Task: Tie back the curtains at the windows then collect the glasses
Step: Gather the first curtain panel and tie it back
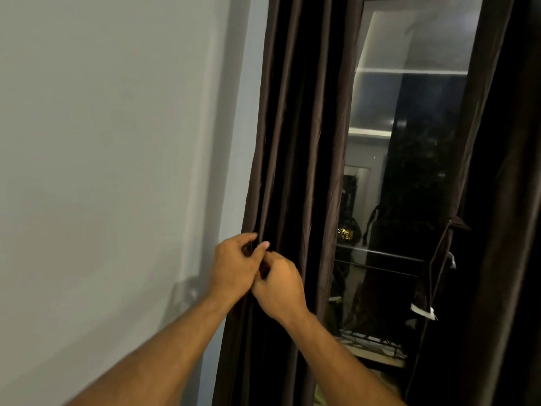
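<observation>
Where hands [257,271] pinch, curtain [295,142] edge

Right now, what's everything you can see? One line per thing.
left curtain: one, dark brown, hanging in folds beside the wall, left of the glass.
right curtain: one, dark brown, right of the glass, gathered partway down.
window glass: one pane, dark with reflections, between the curtains.
wall: one, pale grey, far left.
left hand: fingers curled on the left curtain's outer edge.
right hand: against the left hand, fingers curled at the same fold.
</observation>
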A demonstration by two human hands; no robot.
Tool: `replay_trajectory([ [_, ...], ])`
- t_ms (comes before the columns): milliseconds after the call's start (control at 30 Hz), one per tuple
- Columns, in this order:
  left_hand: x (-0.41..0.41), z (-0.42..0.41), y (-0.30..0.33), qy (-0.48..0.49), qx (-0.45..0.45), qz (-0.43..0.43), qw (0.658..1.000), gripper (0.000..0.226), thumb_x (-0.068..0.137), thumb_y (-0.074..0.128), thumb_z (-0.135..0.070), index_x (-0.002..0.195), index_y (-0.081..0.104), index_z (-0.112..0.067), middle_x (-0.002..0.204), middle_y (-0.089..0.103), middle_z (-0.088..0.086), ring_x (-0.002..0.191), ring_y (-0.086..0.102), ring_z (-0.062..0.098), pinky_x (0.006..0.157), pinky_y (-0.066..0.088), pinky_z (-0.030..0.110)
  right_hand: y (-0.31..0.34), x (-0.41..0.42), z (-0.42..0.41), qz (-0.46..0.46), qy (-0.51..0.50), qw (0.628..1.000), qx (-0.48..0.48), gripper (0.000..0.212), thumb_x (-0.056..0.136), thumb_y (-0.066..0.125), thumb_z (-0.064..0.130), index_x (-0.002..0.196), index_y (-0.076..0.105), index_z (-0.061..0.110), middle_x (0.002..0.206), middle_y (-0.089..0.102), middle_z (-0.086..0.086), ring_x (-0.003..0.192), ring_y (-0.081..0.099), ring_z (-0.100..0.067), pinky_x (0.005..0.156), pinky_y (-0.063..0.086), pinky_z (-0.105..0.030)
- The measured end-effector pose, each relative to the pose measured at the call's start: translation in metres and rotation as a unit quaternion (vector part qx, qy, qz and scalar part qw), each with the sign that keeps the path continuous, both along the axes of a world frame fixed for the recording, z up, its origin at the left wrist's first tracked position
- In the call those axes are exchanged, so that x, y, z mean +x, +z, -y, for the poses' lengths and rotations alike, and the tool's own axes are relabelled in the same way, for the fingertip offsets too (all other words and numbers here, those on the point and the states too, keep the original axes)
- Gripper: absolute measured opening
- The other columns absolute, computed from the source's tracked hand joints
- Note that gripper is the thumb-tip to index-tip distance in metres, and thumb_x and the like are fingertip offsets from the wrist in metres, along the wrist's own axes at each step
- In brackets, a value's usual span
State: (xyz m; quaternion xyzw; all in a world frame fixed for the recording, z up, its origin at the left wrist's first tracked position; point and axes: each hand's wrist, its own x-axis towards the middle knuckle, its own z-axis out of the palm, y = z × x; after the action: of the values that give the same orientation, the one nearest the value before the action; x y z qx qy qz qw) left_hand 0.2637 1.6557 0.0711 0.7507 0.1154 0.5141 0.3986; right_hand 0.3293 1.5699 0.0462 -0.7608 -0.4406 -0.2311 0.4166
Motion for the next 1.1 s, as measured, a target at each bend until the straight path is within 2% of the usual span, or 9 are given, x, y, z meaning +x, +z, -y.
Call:
replay_trajectory([
  [100, -0.003, -0.006, -0.004, 0.003, 0.008, 0.017, 1.0, 0.023, 0.097, 0.064, -0.012, 0.12, 0.07, -0.012, 0.088, 0.066, -0.012, 0.077, 0.064, -0.005, 0.068, 0.052, 0.007, -0.009, -0.002, 0.02, 0.08, -0.075, 0.988, 0.111, 0.031, 0.09, 0.067, 0.033, 0.119, 0.066, 0.022, 0.11, 0.056, 0.011, 0.078, 0.057, -0.001, 0.062, 0.044, -0.011],
  [200, -0.005, -0.008, -0.007, -0.001, 0.018, 0.038, 0.999, 0.026, 0.097, 0.063, -0.007, 0.118, 0.055, -0.02, 0.094, 0.063, -0.011, 0.076, 0.062, -0.002, 0.061, 0.048, 0.004, -0.009, 0.001, 0.036, 0.069, -0.189, 0.961, 0.189, 0.048, 0.091, 0.072, 0.033, 0.13, 0.049, 0.018, 0.13, 0.044, 0.004, 0.093, 0.051, -0.003, 0.067, 0.048, -0.018],
  [367, 0.004, -0.005, -0.01, -0.012, 0.074, 0.023, 0.997, 0.019, 0.095, 0.063, -0.005, 0.096, 0.067, -0.024, 0.09, 0.066, -0.014, 0.075, 0.062, -0.001, 0.072, 0.056, 0.018, -0.012, 0.005, 0.031, 0.02, -0.186, 0.981, 0.059, 0.007, 0.101, 0.06, 0.026, 0.104, 0.06, 0.02, 0.1, 0.053, 0.01, 0.08, 0.058, -0.012, 0.067, 0.043, -0.027],
  [500, 0.006, 0.005, -0.01, -0.041, 0.088, 0.015, 0.995, 0.04, 0.087, 0.076, -0.04, 0.118, 0.072, -0.015, 0.11, 0.069, -0.008, 0.098, 0.063, 0.004, 0.087, 0.05, 0.015, -0.013, 0.001, 0.021, 0.028, -0.084, 0.996, 0.009, 0.02, 0.099, 0.06, 0.016, 0.119, 0.064, 0.014, 0.107, 0.059, 0.008, 0.079, 0.059, -0.008, 0.067, 0.051, -0.025],
  [600, 0.008, 0.0, -0.01, -0.025, 0.088, 0.021, 0.996, 0.029, 0.094, 0.07, -0.023, 0.119, 0.071, -0.009, 0.11, 0.071, -0.003, 0.098, 0.067, 0.01, 0.085, 0.052, 0.016, -0.012, 0.0, 0.026, 0.035, -0.037, 0.999, 0.005, 0.027, 0.095, 0.063, 0.025, 0.12, 0.07, 0.02, 0.109, 0.059, 0.012, 0.09, 0.059, -0.005, 0.071, 0.052, -0.023],
  [733, 0.006, -0.011, -0.012, -0.01, 0.06, 0.024, 0.998, 0.022, 0.097, 0.064, -0.01, 0.118, 0.064, -0.013, 0.091, 0.066, -0.008, 0.075, 0.063, 0.002, 0.065, 0.05, 0.007, -0.01, -0.005, 0.044, 0.184, -0.195, 0.951, 0.158, 0.04, 0.084, 0.074, 0.021, 0.122, 0.064, 0.013, 0.124, 0.053, -0.001, 0.111, 0.053, -0.015, 0.088, 0.05, -0.03],
  [833, 0.005, -0.01, -0.012, -0.015, 0.044, 0.05, 0.998, 0.028, 0.094, 0.066, -0.003, 0.112, 0.051, -0.019, 0.09, 0.059, -0.005, 0.073, 0.059, -0.001, 0.065, 0.047, 0.006, -0.004, 0.0, 0.051, 0.079, -0.271, 0.927, 0.247, 0.062, 0.081, 0.08, 0.022, 0.134, 0.05, 0.012, 0.133, 0.05, -0.006, 0.121, 0.051, -0.024, 0.099, 0.045, -0.04],
  [933, 0.006, -0.007, -0.011, -0.025, 0.032, 0.064, 0.997, 0.038, 0.092, 0.068, -0.002, 0.119, 0.047, -0.02, 0.088, 0.06, 0.0, 0.069, 0.061, 0.005, 0.062, 0.049, 0.009, -0.005, 0.003, 0.047, -0.017, -0.229, 0.953, 0.199, 0.035, 0.093, 0.07, 0.021, 0.124, 0.054, 0.023, 0.116, 0.062, 0.004, 0.106, 0.062, -0.018, 0.09, 0.053, -0.035],
  [1100, 0.008, 0.007, -0.008, -0.045, 0.032, 0.039, 0.998, 0.042, 0.092, 0.071, -0.01, 0.132, 0.06, -0.016, 0.087, 0.062, -0.01, 0.079, 0.062, 0.001, 0.071, 0.047, 0.002, 0.0, 0.002, 0.025, 0.033, -0.165, 0.984, 0.064, 0.013, 0.102, 0.052, 0.013, 0.112, 0.061, 0.016, 0.108, 0.061, 0.001, 0.085, 0.063, -0.021, 0.066, 0.045, -0.032],
])
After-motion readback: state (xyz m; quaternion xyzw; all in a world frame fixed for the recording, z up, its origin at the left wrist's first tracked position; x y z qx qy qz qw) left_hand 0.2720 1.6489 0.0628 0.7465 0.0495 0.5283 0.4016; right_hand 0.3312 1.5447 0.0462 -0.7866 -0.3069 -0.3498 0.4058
